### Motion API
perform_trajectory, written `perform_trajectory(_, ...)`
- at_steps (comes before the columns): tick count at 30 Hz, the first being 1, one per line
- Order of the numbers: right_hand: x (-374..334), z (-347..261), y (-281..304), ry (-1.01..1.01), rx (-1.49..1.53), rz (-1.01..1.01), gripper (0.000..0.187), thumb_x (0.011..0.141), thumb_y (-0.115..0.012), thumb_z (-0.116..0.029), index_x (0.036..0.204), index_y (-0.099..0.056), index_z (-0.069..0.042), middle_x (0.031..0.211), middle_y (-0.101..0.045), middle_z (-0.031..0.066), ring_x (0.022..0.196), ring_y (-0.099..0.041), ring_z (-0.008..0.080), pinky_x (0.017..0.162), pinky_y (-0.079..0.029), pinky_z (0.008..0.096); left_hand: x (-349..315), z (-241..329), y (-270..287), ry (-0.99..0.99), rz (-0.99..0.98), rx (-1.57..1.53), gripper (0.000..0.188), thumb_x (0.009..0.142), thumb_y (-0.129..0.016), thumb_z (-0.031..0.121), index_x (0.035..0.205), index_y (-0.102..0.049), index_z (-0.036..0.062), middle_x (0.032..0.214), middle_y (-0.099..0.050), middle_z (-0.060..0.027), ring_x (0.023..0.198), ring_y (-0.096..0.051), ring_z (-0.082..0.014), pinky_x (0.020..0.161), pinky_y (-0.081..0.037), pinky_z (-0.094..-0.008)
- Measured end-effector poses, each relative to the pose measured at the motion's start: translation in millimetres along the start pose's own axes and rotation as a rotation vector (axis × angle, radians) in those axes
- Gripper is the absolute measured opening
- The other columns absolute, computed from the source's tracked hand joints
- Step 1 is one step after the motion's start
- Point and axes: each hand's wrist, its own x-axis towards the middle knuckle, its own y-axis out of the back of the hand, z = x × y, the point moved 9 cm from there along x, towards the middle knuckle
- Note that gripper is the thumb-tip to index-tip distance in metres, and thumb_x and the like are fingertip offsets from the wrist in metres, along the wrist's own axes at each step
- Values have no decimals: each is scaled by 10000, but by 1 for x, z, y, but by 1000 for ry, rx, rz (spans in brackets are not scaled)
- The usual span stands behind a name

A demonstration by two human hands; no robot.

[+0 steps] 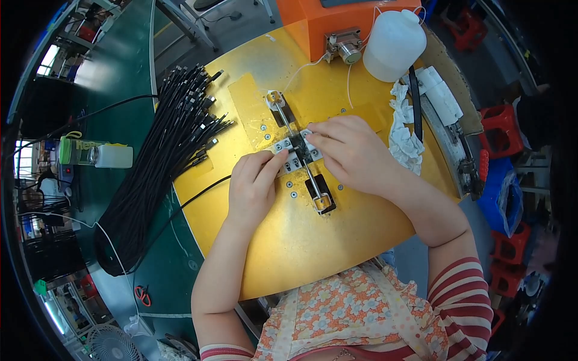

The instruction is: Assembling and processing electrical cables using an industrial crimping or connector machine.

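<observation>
A small metal fixture (292, 161) with screws and a dark middle block sits on the yellow work plate, between two toggle-like metal rods with black ends. My left hand (251, 183) is closed at the fixture's left side, thumb and forefinger reaching its edge. A black cable (208, 189) runs from the lower left under that hand; the cable's end is hidden. On the opposite side my right hand (352, 150) has its fingertips closed together against the fixture's right edge. Whatever lies between those fingertips is too small or covered to name.
A thick bundle of black cables (162, 144) with metal plugs lies to the left. At the back stand an orange machine (307, 24) and a white plastic bottle (394, 48). Crumpled tissue (403, 135) lies on the right. Red scissors (142, 295) rest on the green table (162, 240).
</observation>
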Motion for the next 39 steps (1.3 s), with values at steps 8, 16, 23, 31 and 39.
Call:
perform_trajectory(8,1,-32,16,-97,768,-40,369,724,-768,-38,1069,-639,-16,988,-647,114,840,-634,204,721,-512,295,0,49,50,1,59,-332,371,700,-646,-108,1061,-647,-17,855,-628,-129,719,-603,-260,630,-488,-315)
perform_trajectory(16,-6,-39,20,-128,940,-80,223,743,-760,-18,945,-666,-15,842,-685,101,734,-676,212,644,-526,281,-2,47,54,225,8,-478,262,713,-729,-55,957,-640,-24,831,-638,-130,675,-614,-256,597,-500,-307)
perform_trajectory(23,-8,-49,28,-108,964,-67,154,753,-732,-8,897,-676,-8,794,-683,114,677,-677,211,578,-513,271,1,65,60,-60,-52,-327,282,635,-768,10,885,-645,-32,738,-582,-82,581,-538,-198,490,-416,-286)
perform_trajectory(31,-14,-46,15,-199,1143,-89,124,779,-718,-56,885,-667,-17,755,-657,102,663,-650,222,550,-468,289,1,72,62,-141,5,-330,269,580,-742,13,828,-650,-36,670,-547,-56,528,-494,-171,452,-376,-267)
perform_trajectory(39,-10,-52,11,-120,1184,-150,137,768,-705,68,893,-649,56,810,-687,158,695,-694,207,587,-538,261,2,76,62,-176,10,-291,223,592,-720,-8,802,-649,-35,670,-552,-61,526,-513,-166,456,-409,-252)
